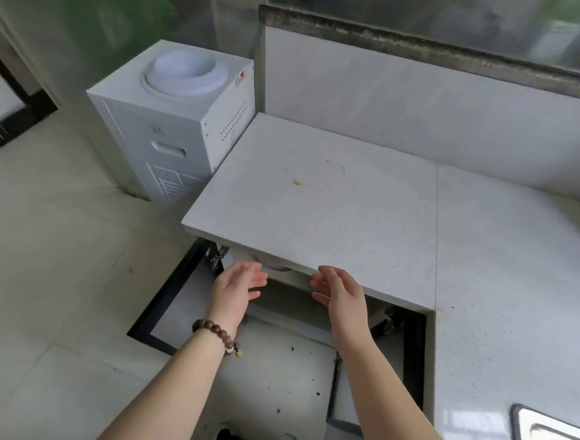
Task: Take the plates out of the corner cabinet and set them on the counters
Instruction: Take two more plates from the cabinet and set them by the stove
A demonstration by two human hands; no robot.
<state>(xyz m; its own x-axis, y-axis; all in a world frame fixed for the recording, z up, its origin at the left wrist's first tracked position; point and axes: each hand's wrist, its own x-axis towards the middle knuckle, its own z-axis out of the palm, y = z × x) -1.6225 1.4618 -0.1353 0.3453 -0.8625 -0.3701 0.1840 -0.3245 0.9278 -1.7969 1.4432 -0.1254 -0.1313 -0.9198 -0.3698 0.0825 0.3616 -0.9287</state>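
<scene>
The plate (276, 266) shows only as a rounded grey edge inside the open corner cabinet (289, 307), just under the front lip of the counter (334, 202). The left hand (239, 285) and right hand (340, 293) flank it, fingers straight, palms facing each other, holding nothing. A beaded bracelet (217, 333) circles the left wrist.

plate (276, 266): grey rim only | in open cabinet (287, 307) | under counter (317, 208)
</scene>
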